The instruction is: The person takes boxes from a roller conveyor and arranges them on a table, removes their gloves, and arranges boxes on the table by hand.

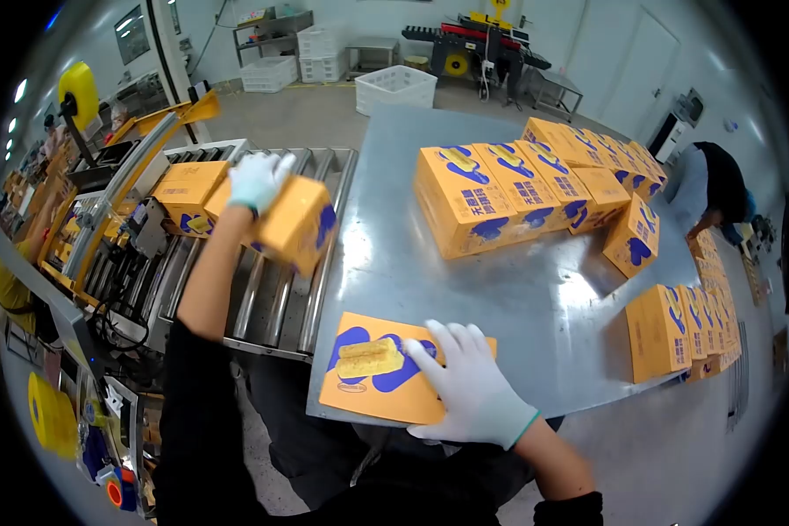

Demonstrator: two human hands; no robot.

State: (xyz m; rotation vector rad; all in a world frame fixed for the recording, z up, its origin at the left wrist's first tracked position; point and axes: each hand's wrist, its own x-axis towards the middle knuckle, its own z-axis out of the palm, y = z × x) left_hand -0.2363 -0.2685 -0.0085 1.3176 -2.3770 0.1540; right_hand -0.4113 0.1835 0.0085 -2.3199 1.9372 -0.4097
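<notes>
My left hand (261, 180), in a white glove, grips the top of an orange carton (294, 223) over the roller conveyor. That carton is tilted and slightly blurred; some of the fingers' contact is hard to see. Right behind it on the rollers sits another orange carton (188, 195). At the near edge of the metal table, my right hand (475, 386), also gloved, lies with fingers spread across an orange carton (368, 359). Its upward face shows a yellow bar-shaped picture on blue patches.
A row of orange cartons (473, 197) stands on the metal table (394, 263), with one carton (633, 237) set askew. More cartons (657, 337) are stacked at the right edge. A person (714, 184) bends over there. Taping machinery (123, 202) flanks the conveyor (276, 298).
</notes>
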